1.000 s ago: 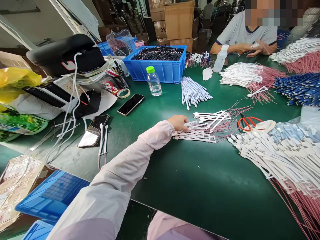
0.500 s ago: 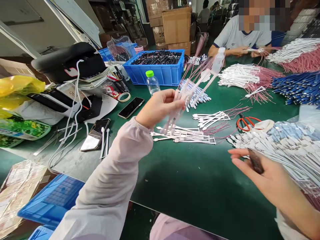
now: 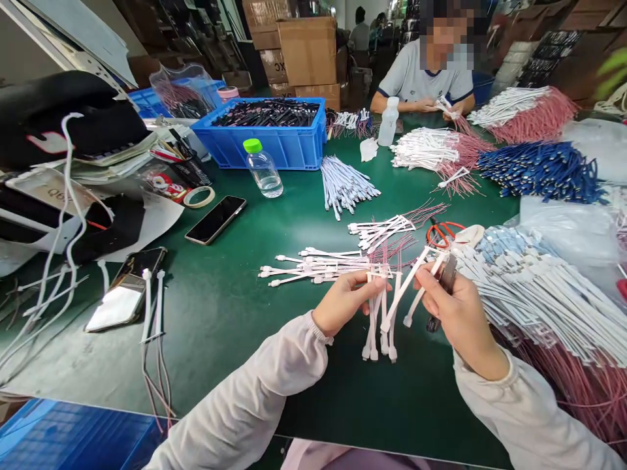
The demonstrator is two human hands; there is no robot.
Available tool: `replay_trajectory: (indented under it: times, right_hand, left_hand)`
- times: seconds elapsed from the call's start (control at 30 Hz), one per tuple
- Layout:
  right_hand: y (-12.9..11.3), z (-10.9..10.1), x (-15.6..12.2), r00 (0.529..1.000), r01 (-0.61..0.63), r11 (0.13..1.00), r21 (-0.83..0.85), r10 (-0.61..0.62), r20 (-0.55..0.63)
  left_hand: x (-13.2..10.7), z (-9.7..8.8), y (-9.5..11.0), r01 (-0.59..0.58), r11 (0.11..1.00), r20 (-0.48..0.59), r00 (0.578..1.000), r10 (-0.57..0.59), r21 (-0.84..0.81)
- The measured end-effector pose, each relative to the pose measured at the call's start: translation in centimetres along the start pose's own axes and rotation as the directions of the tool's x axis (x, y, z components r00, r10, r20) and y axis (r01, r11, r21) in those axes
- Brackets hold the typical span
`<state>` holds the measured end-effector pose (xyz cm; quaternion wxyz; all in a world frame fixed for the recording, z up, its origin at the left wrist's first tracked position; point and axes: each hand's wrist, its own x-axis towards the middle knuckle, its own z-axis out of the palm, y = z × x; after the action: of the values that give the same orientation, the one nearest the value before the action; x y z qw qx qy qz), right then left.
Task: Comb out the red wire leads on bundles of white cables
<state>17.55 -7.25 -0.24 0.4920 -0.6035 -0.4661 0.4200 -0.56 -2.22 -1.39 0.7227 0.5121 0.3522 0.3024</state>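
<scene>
- Hands: from my remote view, the left hand (image 3: 343, 302) and right hand (image 3: 460, 320) are just apart, both closed on a bundle of white cables (image 3: 385, 320).
- Bundle: held between the hands over the green tabletop (image 3: 235, 352), plug ends hanging downward; I cannot tell whether the lowest ends touch the surface.
- Right hand: also pinches a dark ribbed tool (image 3: 447, 277), which is partly hidden by the fingers.
- Behind the hands: a loose row of white cables with pink wires (image 3: 318, 266), partly blocked by the bundle.
- Right: red-orange scissors (image 3: 441, 234) lie partly behind the bundle's upper strands; a heap of flat white cables (image 3: 539, 307) lies just beside the right hand.
- Far side: a blue crate (image 3: 294, 147) of black parts, with a green-capped water bottle (image 3: 262, 168) in front.
- Across the tabletop, well apart: a co-worker (image 3: 424, 81) holds cables in both hands.
</scene>
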Motion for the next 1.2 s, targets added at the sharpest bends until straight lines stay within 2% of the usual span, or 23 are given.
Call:
replay_trajectory:
  times: [0.07,0.17,0.37,0.43,0.57,0.67,0.77,0.87,0.97,1.07,1.13,1.2]
  right_hand:
    - [0.5,0.0,0.2,0.998,0.065,0.997,0.043,-0.065,-0.006]
    - [0.7,0.0,0.4,0.996,0.083,0.994,0.074,-0.085,0.02]
    - [0.5,0.0,0.5,0.996,0.085,0.984,0.154,-0.087,0.009]
    - [0.5,-0.2,0.6,0.998,0.07,0.981,0.181,-0.068,-0.02]
    - [0.6,-0.4,0.6,0.997,-0.041,0.976,0.216,0.055,-0.058]
    - [0.7,-0.2,0.5,0.993,-0.122,0.979,0.165,0.12,0.022]
    - [0.6,0.2,0.2,0.981,-0.139,0.987,0.083,0.126,0.15]
    - [0.4,0.6,-0.1,0.967,-0.165,0.985,0.058,0.151,0.203]
    - [0.3,0.2,0.0,0.966,-0.228,0.957,0.178,0.198,0.168]
    - [0.3,-0.4,0.5,0.971,-0.237,0.933,0.269,0.232,0.052]
    - [0.5,-0.6,0.7,0.963,-0.261,0.932,0.252,0.27,0.002]
    - [0.8,-0.5,0.7,0.954,-0.296,0.931,0.212,0.298,0.027]
  left_hand:
    - [0.1,-0.4,-0.2,0.011,0.998,-0.042,0.999,-0.013,-0.059]
    - [0.2,-0.9,-0.6,0.015,0.987,-0.063,0.998,-0.025,-0.157]
    - [0.4,-1.1,-0.9,0.002,0.959,-0.022,1.0,-0.009,-0.282]
    - [0.4,-1.0,-0.7,0.0,0.956,-0.015,1.0,-0.004,-0.294]
    - [0.3,-0.8,-0.7,0.016,0.962,-0.018,1.0,-0.022,-0.272]
    - [0.3,-0.5,-0.9,0.018,0.966,-0.013,1.0,-0.023,-0.258]
    - [0.3,-0.3,-1.2,0.01,0.976,0.001,1.0,-0.01,-0.217]
    - [0.3,-0.2,-1.5,-0.006,0.985,0.034,0.999,0.012,-0.172]
    - [0.3,-0.1,-1.6,0.004,0.985,0.05,0.999,0.005,-0.17]
    - [0.2,-0.1,-1.6,0.025,0.981,0.066,0.998,-0.013,-0.193]
    - [0.2,-0.1,-1.6,0.034,0.975,0.073,0.997,-0.018,-0.219]
    - [0.3,0.0,-1.6,0.046,0.969,0.074,0.997,-0.029,-0.244]
